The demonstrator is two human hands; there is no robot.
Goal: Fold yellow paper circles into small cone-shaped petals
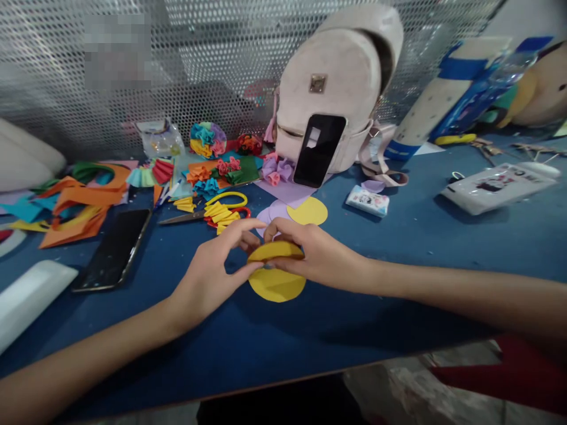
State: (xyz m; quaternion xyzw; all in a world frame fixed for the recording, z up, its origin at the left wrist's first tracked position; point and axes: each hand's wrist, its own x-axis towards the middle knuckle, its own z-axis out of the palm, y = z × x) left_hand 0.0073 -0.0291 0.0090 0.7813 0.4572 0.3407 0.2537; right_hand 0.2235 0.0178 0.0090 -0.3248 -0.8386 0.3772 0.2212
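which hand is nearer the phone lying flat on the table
Left: the left hand is right of the flat phone, not touching it; the right hand is farther right, beyond the left.

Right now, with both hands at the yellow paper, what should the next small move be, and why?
Probably to press the bend in the yellow paper into a sharper crease. The left hand and right hand both pinch it near the bend, its far part looks raised from the near part, and pleated yellow pieces lie beyond the left hand.
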